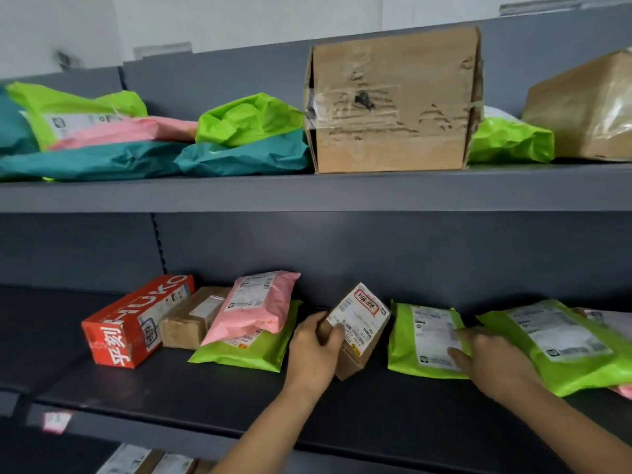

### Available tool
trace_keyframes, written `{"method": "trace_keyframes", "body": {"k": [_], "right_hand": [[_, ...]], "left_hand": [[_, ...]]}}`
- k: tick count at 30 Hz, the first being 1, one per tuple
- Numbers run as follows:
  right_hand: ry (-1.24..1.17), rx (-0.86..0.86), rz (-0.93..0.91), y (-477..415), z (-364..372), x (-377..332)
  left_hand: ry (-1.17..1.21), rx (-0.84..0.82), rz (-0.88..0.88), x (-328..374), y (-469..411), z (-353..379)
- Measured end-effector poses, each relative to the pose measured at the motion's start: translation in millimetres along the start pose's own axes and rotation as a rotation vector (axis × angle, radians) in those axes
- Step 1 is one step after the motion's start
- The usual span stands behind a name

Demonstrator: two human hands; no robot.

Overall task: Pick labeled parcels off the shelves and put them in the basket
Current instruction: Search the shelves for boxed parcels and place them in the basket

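Head view: left hand (314,350) grips the tilted box (359,323) on the lower shelf (205,398); right hand (496,364) touches the green bag (420,340) at its three o'clock — grip unclear. One-handed, the box could slip.

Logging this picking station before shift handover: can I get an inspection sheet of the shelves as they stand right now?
Surface: dark grey lower shelf, with the upper shelf above it.
Job's things: small labeled cardboard box, tilted up; green mailer, flat with its label up. Basket not in view.
Clutter: red carton; pink mailer lying on a second green mailer; large cardboard box and teal mailer on the upper shelf.
Hands: left hand grips the small labeled cardboard box; right hand rests its fingers on the green mailer.
Cables: nothing seen.
Surroundings: white wall behind.
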State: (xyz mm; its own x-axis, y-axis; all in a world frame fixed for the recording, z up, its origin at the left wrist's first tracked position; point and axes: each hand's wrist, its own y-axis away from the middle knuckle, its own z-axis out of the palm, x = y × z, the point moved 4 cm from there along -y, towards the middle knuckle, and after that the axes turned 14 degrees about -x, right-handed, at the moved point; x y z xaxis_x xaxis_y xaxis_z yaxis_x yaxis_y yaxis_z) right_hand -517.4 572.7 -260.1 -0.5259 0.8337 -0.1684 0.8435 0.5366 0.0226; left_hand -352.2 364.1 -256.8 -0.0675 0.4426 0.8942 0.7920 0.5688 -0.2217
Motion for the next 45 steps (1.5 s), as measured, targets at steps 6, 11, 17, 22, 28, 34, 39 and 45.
{"method": "trace_keyframes", "body": {"k": [6, 11, 17, 22, 28, 34, 39, 45], "right_hand": [[-0.878, -0.138, -0.233, 8.3, -7.9, -83.4], [-0.898, -0.275, -0.434, 15.3, -6.9, -151.3], [-0.667, -0.219, -0.646, 18.2, -5.3, -216.3], [-0.302, -0.13, -0.706, 8.1, 5.1, -261.6], [-0.006, -0.117, -0.61, -24.1, 23.7, -284.9], [0.103, -0.104, -0.581, -44.9, 45.8, -287.8], [0.179, 0.099, -0.528, -38.1, 28.0, -262.9], [0.281, -0.023, -0.45, -32.4, 23.7, -185.9]], "left_hand": [[0.096, 0.102, 0.042, 3.9, 6.1, -16.7], [0.171, -0.028, -0.002, -1.9, 20.9, -41.3], [0.294, 0.145, 0.065, -10.5, 40.5, -111.8], [0.369, 0.403, 0.005, -40.6, 57.0, -186.5], [0.327, 0.445, -0.064, -75.9, 81.7, -230.6], [0.332, 0.383, -0.123, -96.9, 80.0, -231.6], [0.348, 0.361, -0.12, -97.8, 69.7, -225.4], [0.394, 0.377, -0.062, -87.3, 54.3, -209.3]]}}
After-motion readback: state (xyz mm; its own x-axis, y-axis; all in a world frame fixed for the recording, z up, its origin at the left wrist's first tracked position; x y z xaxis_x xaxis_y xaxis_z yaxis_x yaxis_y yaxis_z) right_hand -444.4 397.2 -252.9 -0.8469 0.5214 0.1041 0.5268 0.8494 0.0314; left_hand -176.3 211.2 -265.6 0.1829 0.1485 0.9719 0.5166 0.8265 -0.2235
